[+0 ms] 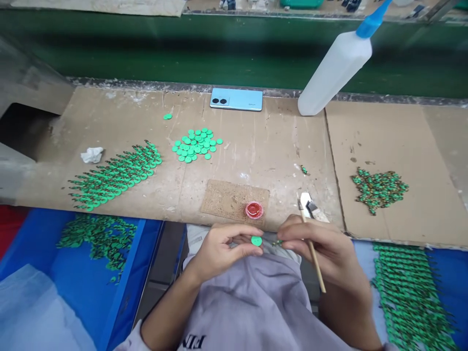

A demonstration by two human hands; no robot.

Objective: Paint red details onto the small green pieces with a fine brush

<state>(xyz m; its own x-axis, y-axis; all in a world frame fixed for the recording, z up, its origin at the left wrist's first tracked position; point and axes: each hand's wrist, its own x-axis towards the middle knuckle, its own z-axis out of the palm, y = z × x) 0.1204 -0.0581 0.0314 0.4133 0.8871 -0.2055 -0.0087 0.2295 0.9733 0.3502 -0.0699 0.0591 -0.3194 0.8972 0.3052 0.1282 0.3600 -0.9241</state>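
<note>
Left hand: thumb and fingertips closed on one green disc, face up to view, in front of the purple garment at the table's near edge. Right hand: fingertips pinching a small green-and-brown piece, with a wooden-handled brush also lodged in the grip, its long axis running away from the body and slightly left. Governing relation, as judged: disc and piece face each other about level, near but apart, the piece to the right of the disc, its length seemingly crosswise; exact tilt too small to tell. The cup of red liquid lies just beyond the disc, nearer the left fingertips, on a brown card. Table, left: rows of green discs with stems, crumpled white tissue; centre: loose green discs; right: heap of green-and-brown pieces. Far edge: light-blue phone, dual lens, tiny mark at its right end, not legible with certainty; white squeeze bottle, blue nozzle, no label visible. Garment: dark lettering, perhaps "FIN", cut by folds.
</note>
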